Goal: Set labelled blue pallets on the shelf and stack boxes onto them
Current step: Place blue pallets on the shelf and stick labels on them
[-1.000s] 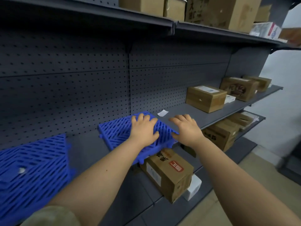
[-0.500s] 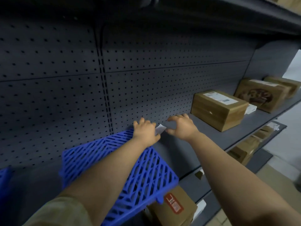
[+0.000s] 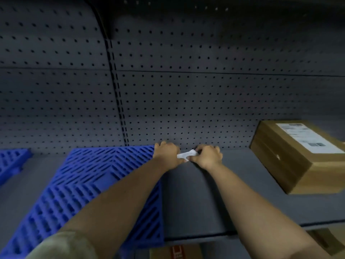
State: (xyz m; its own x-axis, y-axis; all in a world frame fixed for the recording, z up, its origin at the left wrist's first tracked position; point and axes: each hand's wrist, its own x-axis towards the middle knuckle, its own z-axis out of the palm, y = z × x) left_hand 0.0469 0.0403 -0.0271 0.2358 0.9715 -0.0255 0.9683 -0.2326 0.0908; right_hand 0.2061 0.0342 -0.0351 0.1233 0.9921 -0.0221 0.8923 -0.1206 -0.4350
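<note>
A blue slatted pallet (image 3: 97,184) lies flat on the grey shelf (image 3: 196,202), its far edge against the pegboard back wall. Both my hands meet at its far right corner and hold a small white paper label (image 3: 185,155) between them. My left hand (image 3: 167,154) sits over the pallet's corner and pinches the label's left end. My right hand (image 3: 206,156) pinches the right end just above the bare shelf. A brown cardboard box (image 3: 298,161) with a white shipping label stands on the shelf to the right.
A second blue pallet (image 3: 11,163) shows at the far left edge. The pegboard wall (image 3: 186,90) closes the back. Below the shelf edge, parts of other cardboard boxes (image 3: 175,252) show. Bare shelf lies between pallet and box.
My hands left the pallet's top and reached to the back of the shelf, where they picked up the white label. The view moved in closer to the shelf.
</note>
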